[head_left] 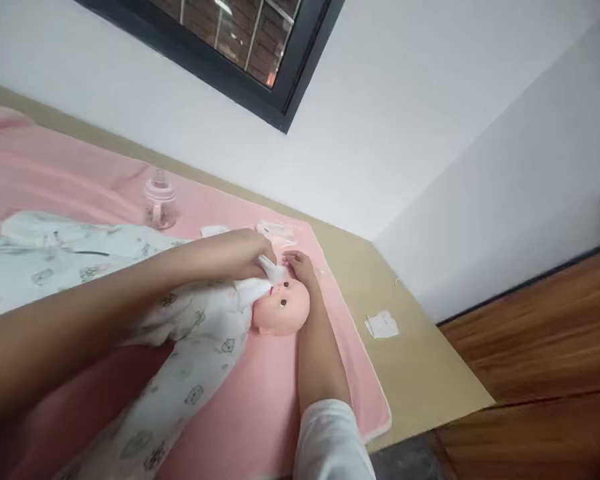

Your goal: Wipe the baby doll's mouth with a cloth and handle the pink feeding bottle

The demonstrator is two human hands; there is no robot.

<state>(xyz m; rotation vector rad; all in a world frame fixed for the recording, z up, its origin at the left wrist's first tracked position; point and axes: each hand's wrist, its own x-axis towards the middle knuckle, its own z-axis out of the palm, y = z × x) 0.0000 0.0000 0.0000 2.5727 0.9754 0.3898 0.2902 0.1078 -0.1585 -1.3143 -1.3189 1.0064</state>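
A doll [287,313] lies on its back, its bald head towards the right and its body in white clothing with green animal prints [200,340]. My left hand [253,255] reaches across from the left and is closed on a folded white tissue [271,269], held at the doll's mouth and chin. Past the far side of the head is my right hand [299,265], its fingers stretched out and holding nothing. My right forearm curves close around the top of the doll's head.
A pink mat [260,400] covers much of the tan tabletop [415,373]. Behind the doll stand a baby bottle with handles [160,203] and a clear packet [277,232]. A crumpled white cloth [381,325] lies to the right. The wall and a dark-framed window [285,100] border the far side.
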